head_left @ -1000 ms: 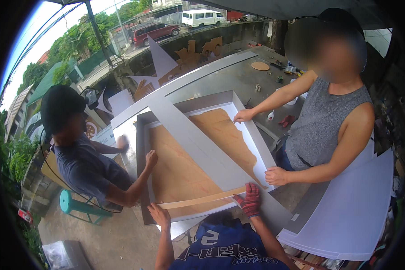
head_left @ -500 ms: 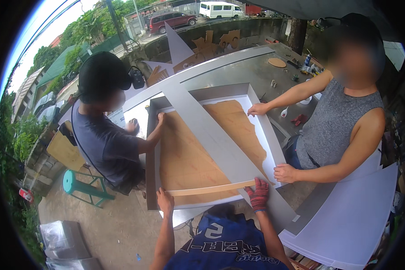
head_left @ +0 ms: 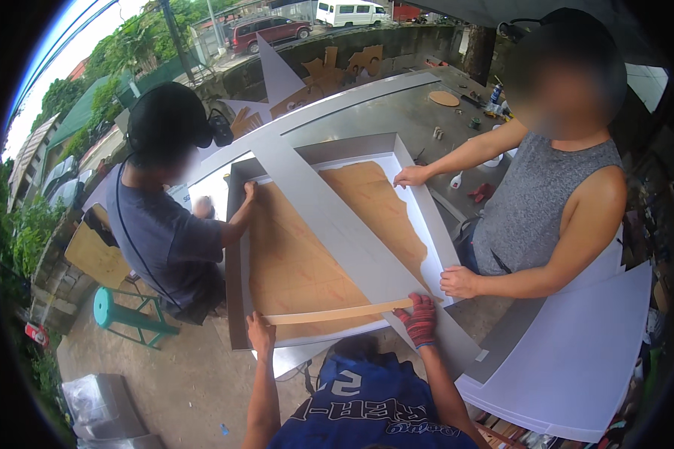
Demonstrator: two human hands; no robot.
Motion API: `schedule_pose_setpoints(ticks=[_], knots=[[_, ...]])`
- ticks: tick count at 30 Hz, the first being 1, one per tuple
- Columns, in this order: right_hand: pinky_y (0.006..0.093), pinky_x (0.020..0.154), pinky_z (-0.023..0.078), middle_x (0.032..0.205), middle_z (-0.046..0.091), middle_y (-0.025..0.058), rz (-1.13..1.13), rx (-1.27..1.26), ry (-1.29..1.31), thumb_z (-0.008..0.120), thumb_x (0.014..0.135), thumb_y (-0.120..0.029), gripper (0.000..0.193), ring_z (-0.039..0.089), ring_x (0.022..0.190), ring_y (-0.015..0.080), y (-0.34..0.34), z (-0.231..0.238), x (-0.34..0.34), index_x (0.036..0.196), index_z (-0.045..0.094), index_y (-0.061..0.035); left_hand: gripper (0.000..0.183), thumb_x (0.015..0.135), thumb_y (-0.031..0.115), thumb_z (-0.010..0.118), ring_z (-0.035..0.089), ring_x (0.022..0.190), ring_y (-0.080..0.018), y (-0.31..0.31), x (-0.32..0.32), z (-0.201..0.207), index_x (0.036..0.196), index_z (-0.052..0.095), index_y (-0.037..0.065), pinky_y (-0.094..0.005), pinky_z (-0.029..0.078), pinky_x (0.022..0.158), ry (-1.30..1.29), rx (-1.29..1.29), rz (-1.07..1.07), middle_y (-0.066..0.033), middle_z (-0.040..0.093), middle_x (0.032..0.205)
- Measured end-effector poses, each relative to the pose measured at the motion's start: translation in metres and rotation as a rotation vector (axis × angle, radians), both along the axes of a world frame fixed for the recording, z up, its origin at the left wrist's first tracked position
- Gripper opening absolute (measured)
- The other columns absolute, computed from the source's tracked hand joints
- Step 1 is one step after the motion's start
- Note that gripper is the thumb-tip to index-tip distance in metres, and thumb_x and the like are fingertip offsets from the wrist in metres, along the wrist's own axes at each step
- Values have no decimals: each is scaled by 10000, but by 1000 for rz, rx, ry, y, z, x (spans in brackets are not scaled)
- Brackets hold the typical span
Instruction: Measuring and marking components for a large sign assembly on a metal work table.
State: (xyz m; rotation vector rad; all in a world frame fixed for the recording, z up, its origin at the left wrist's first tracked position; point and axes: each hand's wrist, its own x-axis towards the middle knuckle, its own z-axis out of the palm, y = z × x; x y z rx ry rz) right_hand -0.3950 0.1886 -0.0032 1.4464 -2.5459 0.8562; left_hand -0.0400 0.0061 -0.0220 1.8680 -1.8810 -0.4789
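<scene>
- Left hand [head_left: 262,334] grips the tan strip [head_left: 337,313] at its nine-o'clock end.
- Red-gloved right hand [head_left: 419,322] grasps its three-o'clock end.
- Grey-walled tray [head_left: 237,299] lies toward twelve o'clock.

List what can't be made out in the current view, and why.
All in the head view:
- Tan strip, right end: covered by the gloved right hand.
- Left hand, palm side: hidden by its own back.
- Brown sheet, middle: behind the wide grey bar.
- Left co-worker's far hand: blurred.
- Small items on the far tabletop: too small to identify.
</scene>
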Motion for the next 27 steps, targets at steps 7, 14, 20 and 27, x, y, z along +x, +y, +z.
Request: schedule_pose_setpoints(ticks=[7, 14, 20, 27], knots=[[440, 864, 404, 955, 548, 130, 12, 45, -25, 763, 645, -388, 557, 514, 937, 312, 6, -7, -1, 1044, 532, -74, 676, 558, 273, 848, 584, 854, -372, 2, 8, 17, 1079, 490, 33, -448, 500, 726, 91, 63, -171, -179, 471, 1043], [439, 866, 401, 1005, 535, 133, -14, -15, -80, 808, 600, -352, 582, 504, 972, 324, 16, -14, -6, 1047, 531, -103, 831, 540, 517, 831, 578, 867, -358, 8, 7, 18, 1104, 463, 31, -447, 489, 733, 94, 66, -179, -153, 464, 1030], [438, 862, 407, 1016, 561, 132, -14, -25, -103, 789, 666, -248, 486, 523, 988, 318, 15, -17, -17, 1058, 552, -87, 905, 547, 493, 834, 572, 959, -385, 7, -6, 23, 1195, 382, 49, -457, 497, 777, 115, -29, -124, -150, 473, 1140], [407, 808, 461, 974, 577, 145, 0, -138, -237, 684, 776, -98, 285, 560, 906, 301, 9, -27, -25, 1042, 589, -61, 708, 673, 269, 819, 596, 830, -196, -9, 13, 9, 1202, 431, 2, -307, 482, 690, 413, 91, -92, -113, 576, 992]])
